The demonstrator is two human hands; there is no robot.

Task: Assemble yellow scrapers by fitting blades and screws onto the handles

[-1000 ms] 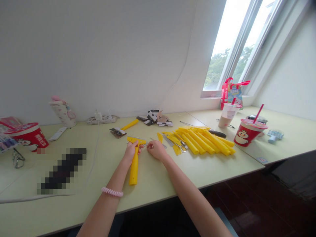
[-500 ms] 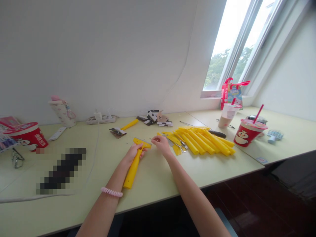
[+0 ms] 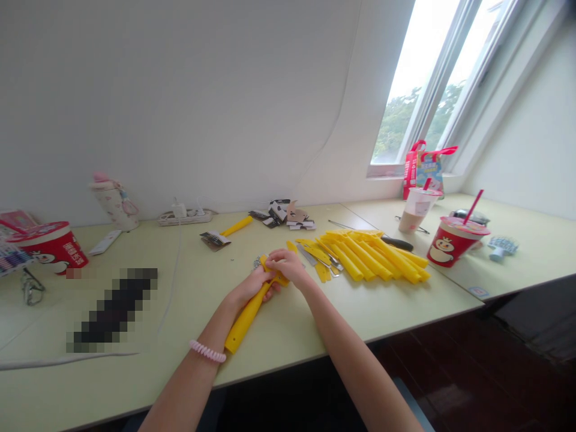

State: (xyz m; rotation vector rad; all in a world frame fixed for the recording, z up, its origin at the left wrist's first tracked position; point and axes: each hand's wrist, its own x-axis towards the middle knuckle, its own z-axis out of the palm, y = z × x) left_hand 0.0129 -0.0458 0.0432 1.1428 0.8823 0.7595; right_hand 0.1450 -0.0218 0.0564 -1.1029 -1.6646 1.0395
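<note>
A yellow scraper with a long handle lies slanted in my left hand, whose fingers are wrapped round it near the head. My right hand is closed over the scraper's head; whatever its fingertips pinch is hidden. Just behind the hands lies a small heap of screws, partly covered. To the right are yellow flat pieces and metal blades, and beside them a pile of several yellow handles.
A packaged yellow scraper and card packaging lie towards the wall. Red cups and a clear cup stand right. A power strip, white bottle and cables are at the left.
My right hand has moved left onto the scraper's head. The scraper's head has turned and come slightly nearer, and the screws behind the hands have come into view.
</note>
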